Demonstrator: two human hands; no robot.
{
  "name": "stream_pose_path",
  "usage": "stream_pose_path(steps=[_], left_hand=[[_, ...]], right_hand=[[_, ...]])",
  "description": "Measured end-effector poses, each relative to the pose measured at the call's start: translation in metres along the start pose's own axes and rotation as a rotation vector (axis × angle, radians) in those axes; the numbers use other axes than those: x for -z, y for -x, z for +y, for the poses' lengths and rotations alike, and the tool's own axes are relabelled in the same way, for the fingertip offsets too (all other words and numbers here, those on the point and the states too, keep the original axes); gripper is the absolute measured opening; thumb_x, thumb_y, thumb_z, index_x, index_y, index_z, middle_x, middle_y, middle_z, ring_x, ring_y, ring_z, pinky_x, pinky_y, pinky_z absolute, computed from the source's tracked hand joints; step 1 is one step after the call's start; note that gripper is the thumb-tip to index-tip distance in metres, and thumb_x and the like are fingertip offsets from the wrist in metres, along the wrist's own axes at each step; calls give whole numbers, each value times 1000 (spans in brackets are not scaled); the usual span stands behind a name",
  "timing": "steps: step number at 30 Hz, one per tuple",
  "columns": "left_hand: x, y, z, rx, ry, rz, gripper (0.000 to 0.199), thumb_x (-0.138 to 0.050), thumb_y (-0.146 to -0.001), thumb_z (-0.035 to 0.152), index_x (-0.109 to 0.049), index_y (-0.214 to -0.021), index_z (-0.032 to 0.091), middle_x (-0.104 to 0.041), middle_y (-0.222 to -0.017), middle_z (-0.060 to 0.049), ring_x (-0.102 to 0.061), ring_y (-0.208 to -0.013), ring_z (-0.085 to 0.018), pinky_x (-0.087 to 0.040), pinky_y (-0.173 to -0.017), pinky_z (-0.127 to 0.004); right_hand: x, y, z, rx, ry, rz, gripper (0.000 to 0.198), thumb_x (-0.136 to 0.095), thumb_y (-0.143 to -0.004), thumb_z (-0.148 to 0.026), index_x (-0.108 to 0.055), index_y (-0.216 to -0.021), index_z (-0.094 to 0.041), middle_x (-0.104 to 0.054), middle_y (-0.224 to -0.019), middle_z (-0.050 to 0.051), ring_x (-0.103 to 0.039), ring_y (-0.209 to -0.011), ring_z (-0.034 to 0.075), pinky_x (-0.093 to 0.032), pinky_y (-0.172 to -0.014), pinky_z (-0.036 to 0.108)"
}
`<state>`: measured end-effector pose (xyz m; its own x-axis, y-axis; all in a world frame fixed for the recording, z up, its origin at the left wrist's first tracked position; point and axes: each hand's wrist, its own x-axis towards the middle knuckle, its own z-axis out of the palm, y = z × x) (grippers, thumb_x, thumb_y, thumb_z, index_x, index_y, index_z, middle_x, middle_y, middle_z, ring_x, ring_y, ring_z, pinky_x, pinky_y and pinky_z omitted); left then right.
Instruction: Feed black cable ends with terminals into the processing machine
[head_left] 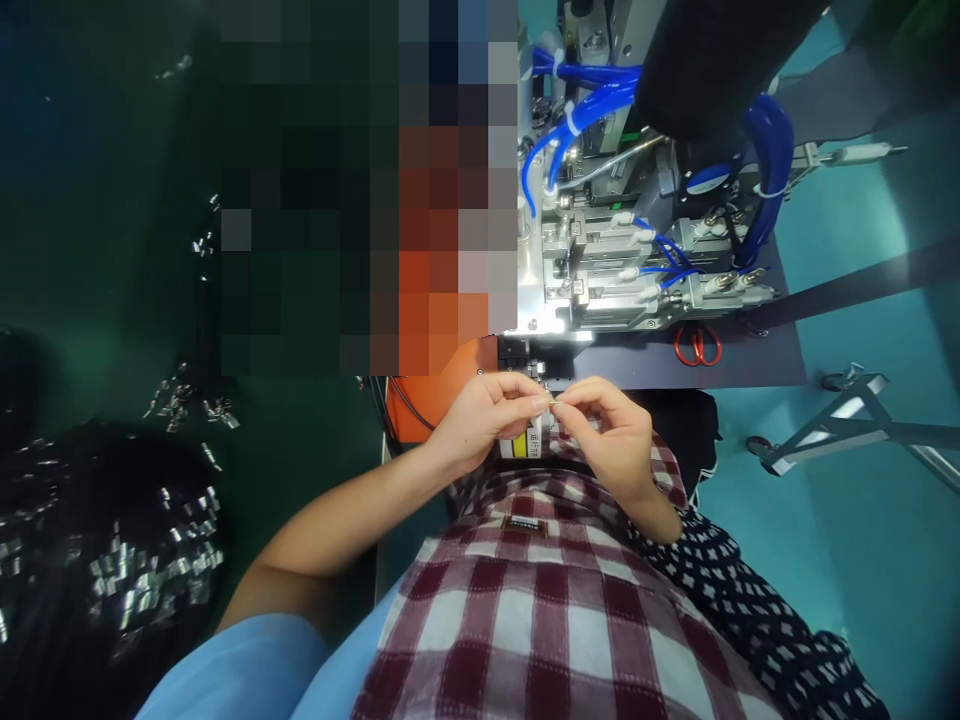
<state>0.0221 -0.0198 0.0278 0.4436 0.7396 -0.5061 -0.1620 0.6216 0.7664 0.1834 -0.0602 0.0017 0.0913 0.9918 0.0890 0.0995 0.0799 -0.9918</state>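
My left hand [499, 412] and my right hand [611, 425] meet in front of the checked apron [525, 580], fingertips almost touching. Each is closed in a pinch between thumb and forefinger. A tiny thin, pale piece [555, 403] shows between the two pinches; it is too small for me to name. Just below the fingers, a label with a yellow patch [520, 444] sits on the equipment. Part of the machine front behind my hands is hidden by them.
Ahead on the right stands a metal machine [600, 270] with blue air hoses [600, 100]. Red-handled scissors [698, 346] lie on its dark base plate [750, 365]. An orange housing [465, 390] is on the left. Black strands with shiny metal ends [142, 570] fill the lower left.
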Motion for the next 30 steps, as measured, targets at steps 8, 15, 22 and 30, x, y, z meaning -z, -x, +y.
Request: stream_pose_path(steps=[8, 15, 22, 30], left_hand=[[-2, -1, -3, -2, 34, 49, 27, -81, -70, 33, -66, -77, 11, -44, -50, 7, -29, -43, -2, -15, -44, -20], [-3, 1, -3, 8, 4, 41, 28, -80, -69, 34, -64, -75, 12, -43, -51, 7, -28, -43, -2, -15, -43, -20], [-5, 2, -3, 14, -3, 33, 27, -79, -71, 34, -63, -76, 12, -37, -49, 9, -27, -43, -2, -15, -43, -19], [-6, 3, -6, 1, 64, 26, 27, -79, -72, 32, -61, -79, 13, -37, -49, 10, -26, -42, -1, -15, -44, -19]], right_hand=[[-8, 10, 4, -175, -107, 20, 9, -68, -84, -25, -64, -77, -20, -61, -74, 0, -54, -61, 11, -46, -55, 25], [-5, 6, 4, -179, -129, 7, 6, -67, -83, -23, -65, -78, -20, -61, -76, 0, -54, -66, 12, -46, -61, 26], [-6, 5, 5, -395, -312, -37, 12, -71, -78, -29, -64, -75, -19, -52, -63, -4, -40, -52, 8, -34, -47, 22], [-8, 6, 3, -351, -268, 13, 10, -71, -78, -27, -65, -74, -19, -58, -67, -2, -47, -57, 9, -40, -54, 23]])
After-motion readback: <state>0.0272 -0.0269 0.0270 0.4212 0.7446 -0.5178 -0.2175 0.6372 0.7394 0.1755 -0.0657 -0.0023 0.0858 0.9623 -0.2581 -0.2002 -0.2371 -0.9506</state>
